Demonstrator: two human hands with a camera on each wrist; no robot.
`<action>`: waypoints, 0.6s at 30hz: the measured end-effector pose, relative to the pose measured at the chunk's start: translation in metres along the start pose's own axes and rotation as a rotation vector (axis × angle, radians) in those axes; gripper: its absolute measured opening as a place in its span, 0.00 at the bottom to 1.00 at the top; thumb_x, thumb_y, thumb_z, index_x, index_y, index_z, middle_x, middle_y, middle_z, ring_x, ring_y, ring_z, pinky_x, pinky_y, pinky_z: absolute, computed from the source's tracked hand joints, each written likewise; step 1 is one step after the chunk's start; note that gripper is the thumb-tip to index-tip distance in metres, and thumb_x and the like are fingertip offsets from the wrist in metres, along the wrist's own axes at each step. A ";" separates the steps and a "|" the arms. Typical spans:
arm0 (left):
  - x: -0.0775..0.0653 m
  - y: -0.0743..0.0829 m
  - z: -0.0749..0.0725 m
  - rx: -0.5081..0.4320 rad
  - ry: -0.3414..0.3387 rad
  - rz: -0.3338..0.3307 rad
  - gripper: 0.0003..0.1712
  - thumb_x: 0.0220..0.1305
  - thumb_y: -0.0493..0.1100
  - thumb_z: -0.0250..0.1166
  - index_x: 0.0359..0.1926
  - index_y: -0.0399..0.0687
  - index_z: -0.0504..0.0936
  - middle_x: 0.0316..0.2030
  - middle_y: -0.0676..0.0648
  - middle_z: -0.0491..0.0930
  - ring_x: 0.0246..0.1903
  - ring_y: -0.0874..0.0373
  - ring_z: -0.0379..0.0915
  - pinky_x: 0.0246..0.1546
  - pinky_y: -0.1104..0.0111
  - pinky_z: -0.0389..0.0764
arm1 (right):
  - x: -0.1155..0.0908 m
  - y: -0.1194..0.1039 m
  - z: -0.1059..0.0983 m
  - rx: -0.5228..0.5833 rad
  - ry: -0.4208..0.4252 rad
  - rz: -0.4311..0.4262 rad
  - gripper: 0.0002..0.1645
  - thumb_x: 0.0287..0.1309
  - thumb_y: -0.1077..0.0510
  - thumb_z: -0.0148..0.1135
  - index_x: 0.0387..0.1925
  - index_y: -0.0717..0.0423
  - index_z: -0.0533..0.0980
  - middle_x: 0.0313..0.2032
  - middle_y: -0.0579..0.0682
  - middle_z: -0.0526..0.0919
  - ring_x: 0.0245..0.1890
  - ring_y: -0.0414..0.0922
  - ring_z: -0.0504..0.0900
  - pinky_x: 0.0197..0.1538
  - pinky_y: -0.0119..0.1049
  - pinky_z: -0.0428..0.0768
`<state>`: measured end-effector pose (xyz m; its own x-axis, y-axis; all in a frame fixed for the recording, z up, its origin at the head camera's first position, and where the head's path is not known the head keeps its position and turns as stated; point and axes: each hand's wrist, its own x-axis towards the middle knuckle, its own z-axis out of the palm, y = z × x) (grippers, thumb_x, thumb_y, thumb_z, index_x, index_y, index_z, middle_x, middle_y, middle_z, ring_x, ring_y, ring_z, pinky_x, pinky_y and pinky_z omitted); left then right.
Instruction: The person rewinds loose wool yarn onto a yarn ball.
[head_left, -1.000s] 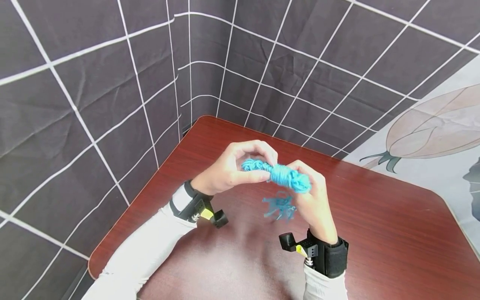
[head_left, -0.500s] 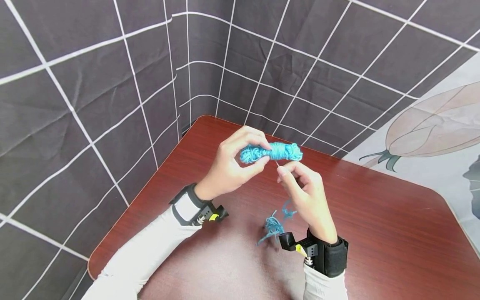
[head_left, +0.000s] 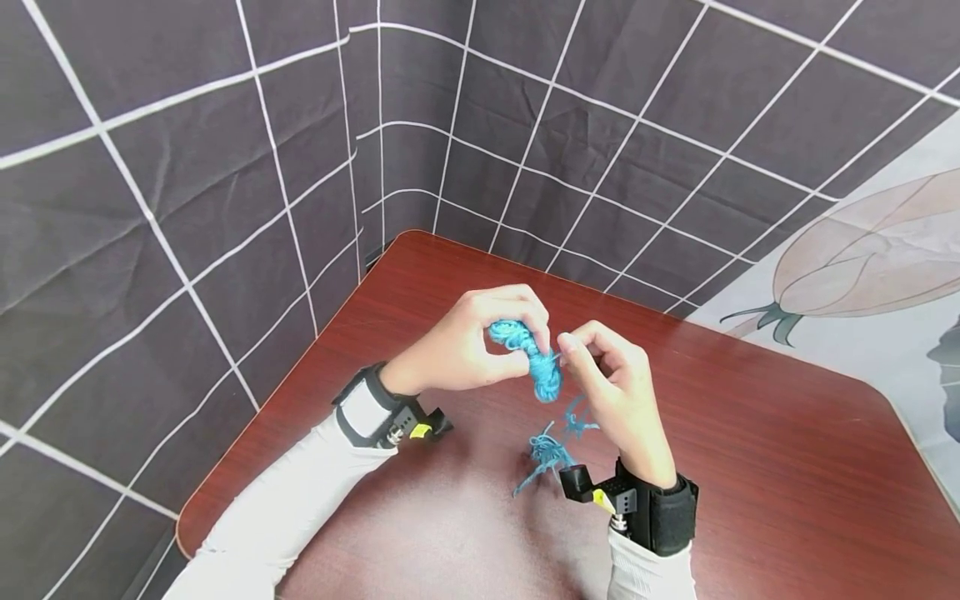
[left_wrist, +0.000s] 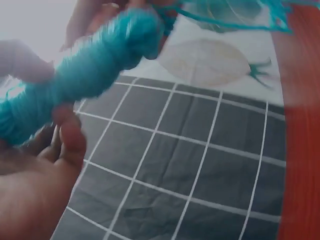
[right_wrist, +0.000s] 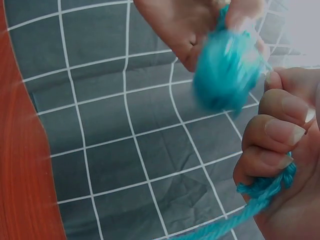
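My left hand point(head_left: 472, 342) grips a bundle of bright blue yarn point(head_left: 546, 382) by its middle, thumb on one side and fingers on the other. The bundle, tightly wrapped round its waist, tilts down to the right above the table. Beside it, thumb and forefinger of my right hand point(head_left: 622, 392) pinch a strand drawn from the wrapping. In the right wrist view, the other fingers curl over a thicker blue yarn tail point(right_wrist: 220, 226). Loose tangled yarn ends point(head_left: 546, 450) show below the right hand. Motion blurs the bundle point(left_wrist: 95, 67) in the left wrist view.
Under the hands lies a reddish-brown wooden table point(head_left: 787, 450) with rounded corners. Dark grey cloth point(head_left: 600, 125) with a white grid surrounds its left and back sides. A pale cloth with a flower print point(head_left: 862, 250) hangs at the right.
The right hand has gone from holding the bundle's right end to pinching a strand. The left hand first raised the bundle level, then lowered and tilted it. The loose ends shifted down and spread.
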<state>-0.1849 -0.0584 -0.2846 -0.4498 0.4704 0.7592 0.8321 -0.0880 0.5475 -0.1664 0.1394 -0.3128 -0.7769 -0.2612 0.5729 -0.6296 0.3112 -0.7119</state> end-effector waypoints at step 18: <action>-0.003 -0.020 0.007 -0.480 0.116 -0.057 0.12 0.46 0.18 0.61 0.35 0.25 0.73 0.35 0.36 0.73 0.37 0.46 0.70 0.42 0.70 0.77 | 0.001 -0.001 -0.001 0.007 0.014 0.005 0.09 0.55 0.74 0.51 0.26 0.62 0.74 0.13 0.47 0.64 0.15 0.40 0.63 0.21 0.33 0.65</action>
<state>-0.1979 -0.0520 -0.3006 -0.5463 0.3877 0.7424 0.5741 -0.4721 0.6690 -0.1663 0.1392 -0.3110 -0.7799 -0.2465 0.5753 -0.6259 0.3057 -0.7175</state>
